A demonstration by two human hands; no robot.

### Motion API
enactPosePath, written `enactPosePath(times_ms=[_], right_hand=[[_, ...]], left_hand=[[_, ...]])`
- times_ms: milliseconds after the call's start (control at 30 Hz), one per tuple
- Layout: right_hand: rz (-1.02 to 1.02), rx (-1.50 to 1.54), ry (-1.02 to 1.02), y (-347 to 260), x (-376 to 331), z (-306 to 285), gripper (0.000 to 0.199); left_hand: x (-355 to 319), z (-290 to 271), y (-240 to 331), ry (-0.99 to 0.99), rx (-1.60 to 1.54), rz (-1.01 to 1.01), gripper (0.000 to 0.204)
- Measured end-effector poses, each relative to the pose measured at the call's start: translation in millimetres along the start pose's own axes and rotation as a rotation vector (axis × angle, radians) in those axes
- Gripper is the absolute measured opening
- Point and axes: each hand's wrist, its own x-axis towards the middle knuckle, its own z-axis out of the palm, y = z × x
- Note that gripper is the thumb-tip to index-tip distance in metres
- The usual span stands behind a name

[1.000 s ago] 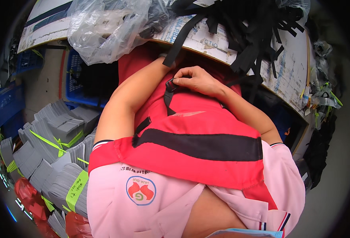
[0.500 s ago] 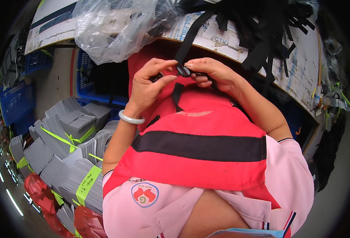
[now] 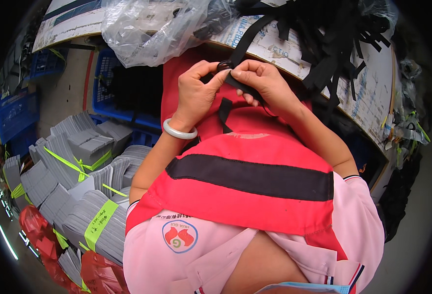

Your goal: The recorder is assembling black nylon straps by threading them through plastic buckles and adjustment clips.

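Single head-worn fisheye, straight down, close over lap and table edge (image 3: 324, 78)

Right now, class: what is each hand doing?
Left hand: closed, pinching the small dark ring.
Right hand: closed, holding the flat black fabric strap.

clear bag (image 3: 152, 29): crumpled, on the table's left end
green label (image 3: 97, 224): strip around a grey bundle (image 3: 86, 215), lower left

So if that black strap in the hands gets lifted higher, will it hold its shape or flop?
Likely floppy: the black strap bends where the left hand and right hand pinch it, and its end hangs down limp over the red apron. Probably light too, since fingertips alone hold it. The loose straps on the table lie curled and tangled.
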Motion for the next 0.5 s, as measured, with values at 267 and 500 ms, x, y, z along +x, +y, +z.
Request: enactPosePath(times_ms=[267,500], right_hand=[[-0.037,0.185,0.071,7,13,0,0.015],[-0.183,0.268,0.146,18,25,-1,0.025]], left_hand=[[2,7,1,0.022,0.306,0.422,0.019],[1,9,-8,-0.028,0.387,0.426,0.015]])
